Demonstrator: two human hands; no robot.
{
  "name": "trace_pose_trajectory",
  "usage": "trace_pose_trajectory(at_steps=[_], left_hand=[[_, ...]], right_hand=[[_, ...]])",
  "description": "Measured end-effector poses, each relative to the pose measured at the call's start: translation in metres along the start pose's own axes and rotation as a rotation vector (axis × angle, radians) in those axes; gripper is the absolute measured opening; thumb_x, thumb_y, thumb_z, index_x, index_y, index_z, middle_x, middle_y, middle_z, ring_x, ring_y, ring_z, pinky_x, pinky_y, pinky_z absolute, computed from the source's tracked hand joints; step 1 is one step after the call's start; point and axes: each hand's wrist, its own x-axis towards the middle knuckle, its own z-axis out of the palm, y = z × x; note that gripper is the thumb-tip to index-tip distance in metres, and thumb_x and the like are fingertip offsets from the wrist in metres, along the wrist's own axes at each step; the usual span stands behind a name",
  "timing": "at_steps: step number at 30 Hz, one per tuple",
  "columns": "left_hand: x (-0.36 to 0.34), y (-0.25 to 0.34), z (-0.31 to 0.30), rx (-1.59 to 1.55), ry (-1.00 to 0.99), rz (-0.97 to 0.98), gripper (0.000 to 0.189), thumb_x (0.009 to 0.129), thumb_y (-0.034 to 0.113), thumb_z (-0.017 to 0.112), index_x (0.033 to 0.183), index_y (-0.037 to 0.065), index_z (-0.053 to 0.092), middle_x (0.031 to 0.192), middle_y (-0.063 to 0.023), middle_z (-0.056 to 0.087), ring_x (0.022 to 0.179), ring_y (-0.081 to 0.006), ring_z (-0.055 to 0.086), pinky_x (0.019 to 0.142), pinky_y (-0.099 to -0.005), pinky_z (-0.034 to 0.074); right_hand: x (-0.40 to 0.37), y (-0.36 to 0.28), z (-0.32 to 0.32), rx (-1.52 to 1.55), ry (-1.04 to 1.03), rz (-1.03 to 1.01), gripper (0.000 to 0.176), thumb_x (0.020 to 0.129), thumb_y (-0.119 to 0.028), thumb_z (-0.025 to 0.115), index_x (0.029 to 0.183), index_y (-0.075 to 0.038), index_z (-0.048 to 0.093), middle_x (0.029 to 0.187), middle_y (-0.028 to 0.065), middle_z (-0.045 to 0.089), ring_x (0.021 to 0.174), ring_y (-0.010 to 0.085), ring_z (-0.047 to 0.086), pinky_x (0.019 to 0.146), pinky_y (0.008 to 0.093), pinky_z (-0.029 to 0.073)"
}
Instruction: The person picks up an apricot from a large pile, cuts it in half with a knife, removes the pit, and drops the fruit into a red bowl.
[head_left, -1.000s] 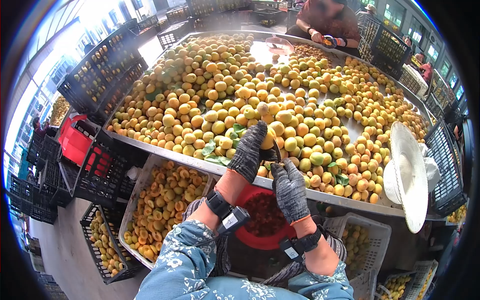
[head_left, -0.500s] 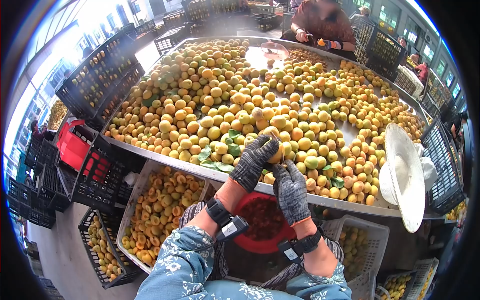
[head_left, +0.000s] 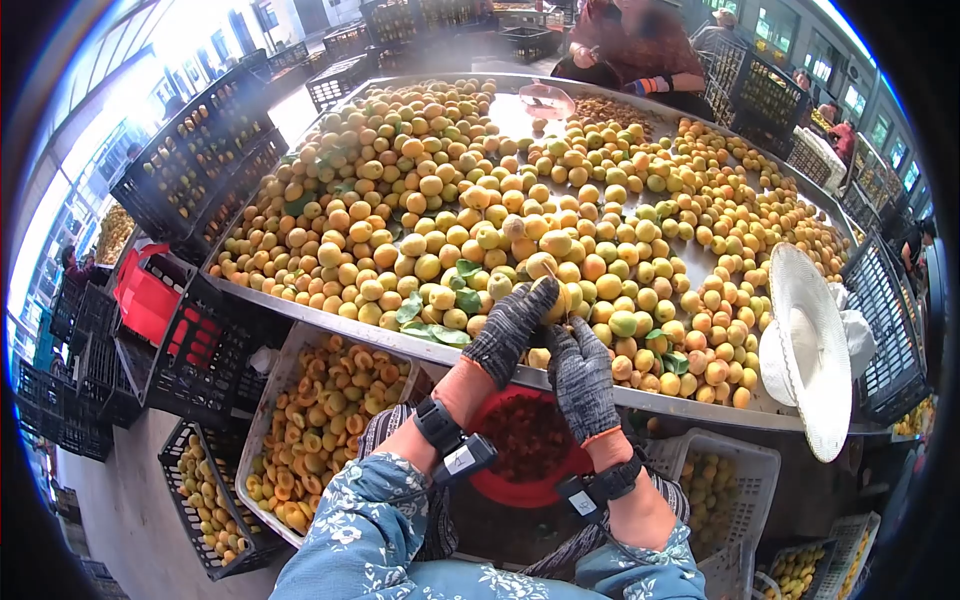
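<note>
In grey knitted gloves, both my hands meet at the near edge of a metal table [head_left: 455, 352] heaped with apricots [head_left: 430, 265]. My left hand [head_left: 508, 335] is closed around one apricot [head_left: 560, 303], mostly covered by the fingers. Close against that fruit, my right hand [head_left: 582, 380] has its fingers pinched together; whatever they grip is too small and hidden to name. Below my hands, between my knees, stands a red basin [head_left: 530, 494] with dark reddish-brown contents. Green leaves [head_left: 467, 298] lie among the fruit left of my hands.
At lower left a pale crate [head_left: 246, 450] holds split apricots, beside a black crate [head_left: 172, 462] of fruit. A white crate [head_left: 752, 470] stands at my right. A straw hat [head_left: 808, 350] rests on the table's right corner. Across the table sits another person [head_left: 650, 50].
My hands stay almost in place at the apricot, with the left tilting slightly. Across the table, the other person's body and hands have shifted a little to the left.
</note>
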Motion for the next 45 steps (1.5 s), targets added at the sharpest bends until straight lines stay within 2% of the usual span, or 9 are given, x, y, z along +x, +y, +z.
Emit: trace_pose_trajectory(at_steps=[5,7,10,16,21,23,26,31,45], left_hand=[[-0.003,0.0,0.006,-0.102,-0.044,0.139,0.021,0.094,0.024,0.056,0.106,0.007,0.058,0.097,-0.0019,0.059,0.088,-0.0105,0.057,0.077,-0.0261,0.049],[-0.003,0.002,0.004,-0.084,-0.029,0.093,0.022,0.094,0.024,0.055,0.107,0.007,0.058,0.097,-0.0018,0.059,0.087,-0.0104,0.057,0.076,-0.0262,0.049],[0.002,-0.008,-0.003,-0.029,-0.017,0.065,0.023,0.094,0.025,0.055,0.108,0.007,0.057,0.098,-0.0019,0.059,0.086,-0.0107,0.057,0.074,-0.0264,0.049],[0.003,-0.004,-0.011,-0.231,0.024,-0.063,0.026,0.093,0.03,0.056,0.109,0.01,0.057,0.1,-0.003,0.06,0.087,-0.0129,0.06,0.074,-0.0275,0.051],[-0.001,0.005,-0.007,-0.055,0.167,-0.051,0.03,0.095,0.025,0.052,0.117,0.005,0.056,0.109,-0.0044,0.059,0.101,-0.0138,0.056,0.088,-0.0285,0.047],[-0.001,0.001,-0.012,0.009,0.076,0.043,0.034,0.095,0.022,0.05,0.122,0.003,0.054,0.113,-0.0054,0.058,0.108,-0.0149,0.054,0.095,-0.0276,0.042],[-0.003,0.014,-0.01,0.248,0.018,0.109,0.031,0.095,0.021,0.051,0.119,0.003,0.055,0.112,-0.0059,0.058,0.108,-0.0142,0.053,0.096,-0.0267,0.041],[0.017,-0.001,-0.019,-0.314,0.148,-0.049,0.029,0.091,0.033,0.059,0.109,0.01,0.056,0.094,-0.0044,0.061,0.078,-0.0177,0.062,0.065,-0.0353,0.055],[0.006,-0.011,-0.001,-0.298,0.131,-0.157,0.032,0.09,0.038,0.059,0.111,0.014,0.055,0.081,-0.0028,0.059,0.062,-0.0157,0.059,0.054,-0.0321,0.052]], right_hand=[[0.001,0.008,-0.004,-0.25,0.055,-0.142,0.031,0.092,-0.019,0.057,0.113,0.003,0.055,0.077,0.0038,0.061,0.061,0.0094,0.054,0.054,0.0244,0.045],[0.005,0.011,-0.006,-0.613,0.096,-0.322,0.032,0.091,-0.02,0.056,0.114,0.002,0.055,0.081,0.0142,0.066,0.069,0.0228,0.064,0.059,0.0339,0.049],[-0.002,-0.011,-0.003,-0.843,0.074,-0.216,0.031,0.09,-0.022,0.055,0.114,-0.002,0.056,0.086,0.0218,0.065,0.081,0.0348,0.065,0.066,0.0421,0.05],[-0.008,-0.012,0.008,-1.058,0.058,-0.317,0.028,0.088,-0.023,0.055,0.111,-0.008,0.058,0.077,0.0189,0.064,0.073,0.0377,0.063,0.066,0.0453,0.05],[-0.005,-0.014,0.017,-1.019,0.034,-0.207,0.029,0.089,-0.023,0.055,0.112,-0.007,0.059,0.08,0.0208,0.064,0.076,0.0371,0.063,0.068,0.044,0.049],[-0.001,-0.001,0.017,-0.54,0.021,-0.195,0.026,0.089,-0.021,0.055,0.108,-0.004,0.06,0.086,0.0236,0.063,0.084,0.0359,0.062,0.072,0.0409,0.048],[-0.001,-0.001,0.012,-0.39,0.002,-0.115,0.024,0.09,-0.02,0.055,0.105,-0.001,0.06,0.091,0.0243,0.063,0.089,0.0354,0.061,0.076,0.0393,0.047],[-0.01,-0.002,0.014,-0.618,0.028,-0.11,0.03,0.089,-0.024,0.055,0.105,0.002,0.059,0.092,0.022,0.063,0.087,0.0385,0.059,0.075,0.0417,0.047],[0.003,0.002,0.009,-0.397,-0.045,-0.003,0.032,0.091,-0.023,0.053,0.108,0.004,0.058,0.092,0.0234,0.064,0.088,0.0346,0.062,0.078,0.0379,0.048]])
